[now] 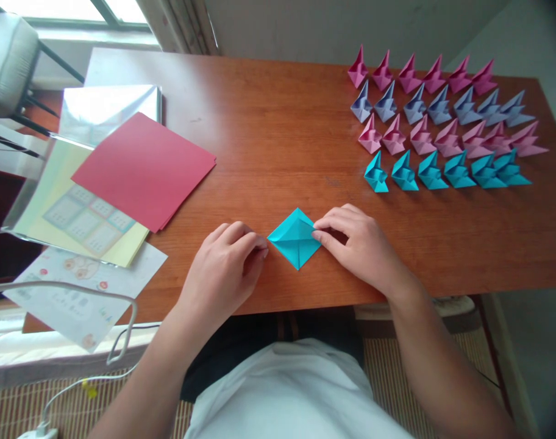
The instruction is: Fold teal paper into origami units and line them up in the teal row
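Observation:
A turquoise sheet of origami paper (296,239), folded into a diamond with crease lines across its middle, lies on the wooden table in front of me. My right hand (355,244) pinches its right corner between thumb and fingers. At the left corner, my left hand (235,259) is closed, with thumb and index fingertips together at the very tip of the paper. How much of the corner sits inside those left fingertips is hidden.
Several rows of folded paper figures stand at the right: magenta (409,74), lavender (415,107), pink (423,137) and turquoise (432,172). Red paper sheets (145,171) overlap a yellow pack (35,204) on the left. A white cable (134,311) hangs by the table's front left.

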Available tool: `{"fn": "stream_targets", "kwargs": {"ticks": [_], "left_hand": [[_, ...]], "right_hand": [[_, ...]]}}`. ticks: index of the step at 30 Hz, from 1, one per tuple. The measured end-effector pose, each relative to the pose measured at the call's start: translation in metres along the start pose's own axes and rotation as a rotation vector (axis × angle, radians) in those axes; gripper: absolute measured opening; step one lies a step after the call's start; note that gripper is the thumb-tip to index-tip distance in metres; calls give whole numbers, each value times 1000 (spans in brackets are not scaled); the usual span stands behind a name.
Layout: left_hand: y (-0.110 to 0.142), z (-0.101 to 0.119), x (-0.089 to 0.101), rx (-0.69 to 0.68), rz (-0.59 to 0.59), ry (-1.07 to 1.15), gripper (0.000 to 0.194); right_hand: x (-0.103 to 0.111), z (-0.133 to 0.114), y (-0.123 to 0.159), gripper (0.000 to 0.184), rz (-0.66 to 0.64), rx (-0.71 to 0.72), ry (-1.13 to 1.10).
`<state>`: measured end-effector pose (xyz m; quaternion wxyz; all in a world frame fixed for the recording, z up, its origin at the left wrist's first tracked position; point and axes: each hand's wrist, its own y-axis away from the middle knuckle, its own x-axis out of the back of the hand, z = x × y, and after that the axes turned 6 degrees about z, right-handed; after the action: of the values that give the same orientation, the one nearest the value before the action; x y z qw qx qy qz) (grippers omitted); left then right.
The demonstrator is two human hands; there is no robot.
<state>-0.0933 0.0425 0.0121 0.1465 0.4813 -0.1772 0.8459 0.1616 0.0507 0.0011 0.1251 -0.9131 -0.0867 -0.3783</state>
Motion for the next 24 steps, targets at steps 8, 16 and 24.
{"fn": "stream_targets", "kwargs": {"ticks": [8,16,24], "left_hand": [[-9,19,-9,-4,175,160,24],[-44,18,-23,39,18,185,17],[-54,20,-23,118,-27,187,11]], "right_hand": [[2,-3,-4,11,-42,-11,30],[1,-6,-1,11,-16,-28,29],[-6,-7,3,13,86,-101,80]]}}
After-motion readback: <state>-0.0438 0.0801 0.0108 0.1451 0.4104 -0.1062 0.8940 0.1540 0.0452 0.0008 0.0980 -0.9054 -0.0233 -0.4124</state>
